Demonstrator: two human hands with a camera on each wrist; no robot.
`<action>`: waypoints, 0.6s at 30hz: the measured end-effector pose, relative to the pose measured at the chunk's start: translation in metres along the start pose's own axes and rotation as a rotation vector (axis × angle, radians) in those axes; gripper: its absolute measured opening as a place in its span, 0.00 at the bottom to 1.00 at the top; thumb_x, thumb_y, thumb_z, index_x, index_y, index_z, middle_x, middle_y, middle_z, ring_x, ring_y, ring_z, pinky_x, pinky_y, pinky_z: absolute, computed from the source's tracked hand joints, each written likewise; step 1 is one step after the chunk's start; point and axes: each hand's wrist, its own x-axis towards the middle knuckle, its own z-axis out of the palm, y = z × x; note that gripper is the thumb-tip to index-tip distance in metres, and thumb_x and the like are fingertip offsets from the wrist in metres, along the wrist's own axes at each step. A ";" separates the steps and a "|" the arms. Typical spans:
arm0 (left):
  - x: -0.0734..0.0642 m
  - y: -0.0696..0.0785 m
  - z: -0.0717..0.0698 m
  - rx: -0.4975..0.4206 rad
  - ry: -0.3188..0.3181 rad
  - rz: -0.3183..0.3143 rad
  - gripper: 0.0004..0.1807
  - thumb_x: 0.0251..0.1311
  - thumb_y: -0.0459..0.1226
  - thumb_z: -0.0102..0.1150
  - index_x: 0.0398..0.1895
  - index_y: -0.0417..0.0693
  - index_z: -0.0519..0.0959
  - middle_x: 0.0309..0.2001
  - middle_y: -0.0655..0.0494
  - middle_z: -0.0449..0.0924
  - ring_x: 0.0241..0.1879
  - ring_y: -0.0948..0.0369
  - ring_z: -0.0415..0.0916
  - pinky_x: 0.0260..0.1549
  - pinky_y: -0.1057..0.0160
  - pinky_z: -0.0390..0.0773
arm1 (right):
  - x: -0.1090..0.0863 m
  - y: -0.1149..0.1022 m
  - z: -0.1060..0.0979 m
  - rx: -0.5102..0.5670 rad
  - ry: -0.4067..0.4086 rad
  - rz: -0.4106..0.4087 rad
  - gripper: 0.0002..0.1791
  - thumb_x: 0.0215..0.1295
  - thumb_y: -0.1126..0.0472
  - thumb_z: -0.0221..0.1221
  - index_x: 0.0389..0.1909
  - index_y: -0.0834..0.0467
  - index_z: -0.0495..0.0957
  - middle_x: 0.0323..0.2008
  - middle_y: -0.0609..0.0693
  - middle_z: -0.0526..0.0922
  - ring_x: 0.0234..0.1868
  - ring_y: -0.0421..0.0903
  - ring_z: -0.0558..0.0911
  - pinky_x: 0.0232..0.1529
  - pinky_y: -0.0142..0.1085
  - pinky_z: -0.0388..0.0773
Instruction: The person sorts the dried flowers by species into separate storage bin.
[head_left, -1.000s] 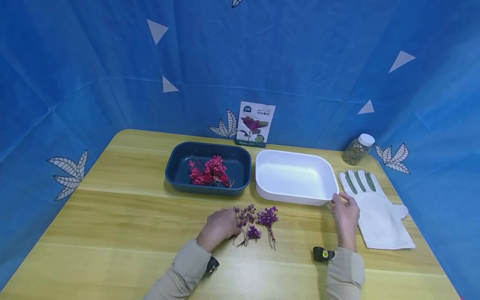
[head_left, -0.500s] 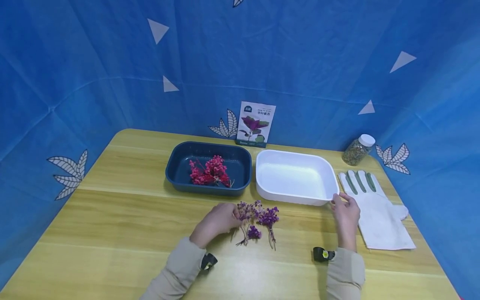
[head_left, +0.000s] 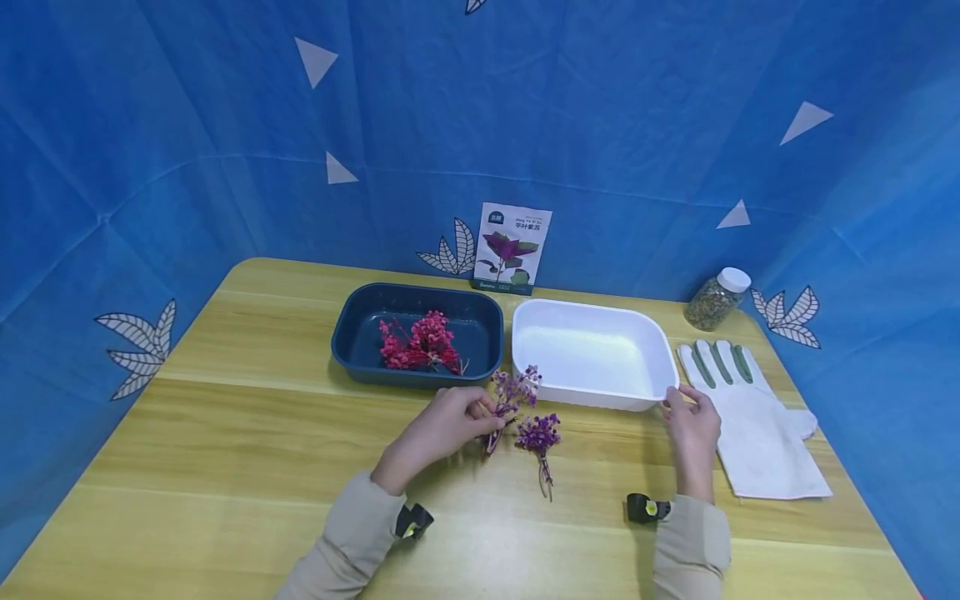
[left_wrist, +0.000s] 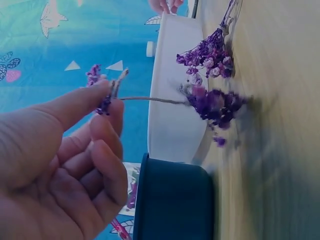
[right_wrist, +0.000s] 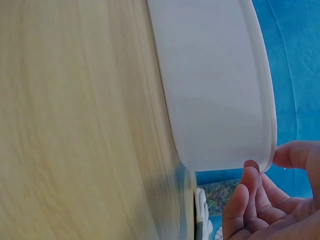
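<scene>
My left hand [head_left: 450,425] pinches the stems of a sprig of purple dried flowers [head_left: 513,390] between thumb and fingers, just in front of the two trays. In the left wrist view, a small purple cluster [left_wrist: 215,107] hangs from those fingers on one thin stem. A second purple bunch [head_left: 538,433] lies on the table to the right. At the near right corner of the white tray [head_left: 600,358], my right hand [head_left: 692,429] pinches the rim; the right wrist view shows its thumb and fingers on either side of the edge.
Left of the white tray stands a dark blue tray [head_left: 412,379] with pink-red dried flowers [head_left: 427,337] inside. A seed packet [head_left: 512,248] leans at the back. On the right are a lidded jar [head_left: 716,300] and a white glove [head_left: 757,433]. A blue curtain [head_left: 480,100] hangs behind.
My left hand has picked the purple sprig up off the table and moved it up and away, toward the trays. The small cluster has left its spot too. My right hand stays on the tray corner.
</scene>
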 end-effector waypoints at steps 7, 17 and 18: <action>0.000 0.003 0.001 -0.024 -0.004 0.079 0.10 0.61 0.41 0.61 0.41 0.46 0.80 0.29 0.60 0.79 0.28 0.65 0.74 0.28 0.67 0.75 | 0.000 0.001 -0.001 0.003 0.000 -0.007 0.28 0.69 0.50 0.48 0.64 0.63 0.66 0.41 0.53 0.78 0.31 0.35 0.76 0.32 0.25 0.74; -0.001 0.002 0.003 -0.005 -0.074 0.106 0.10 0.63 0.40 0.59 0.44 0.45 0.77 0.35 0.58 0.79 0.36 0.64 0.75 0.37 0.66 0.77 | 0.000 0.001 0.000 0.004 -0.012 0.005 0.29 0.69 0.49 0.47 0.64 0.62 0.65 0.43 0.53 0.77 0.34 0.36 0.76 0.33 0.25 0.74; -0.001 0.002 0.004 -0.006 -0.071 0.111 0.10 0.64 0.40 0.58 0.44 0.45 0.77 0.35 0.58 0.79 0.37 0.64 0.75 0.38 0.66 0.77 | 0.001 0.000 0.000 0.004 -0.012 0.004 0.29 0.69 0.49 0.47 0.64 0.62 0.65 0.42 0.53 0.78 0.33 0.36 0.77 0.33 0.25 0.74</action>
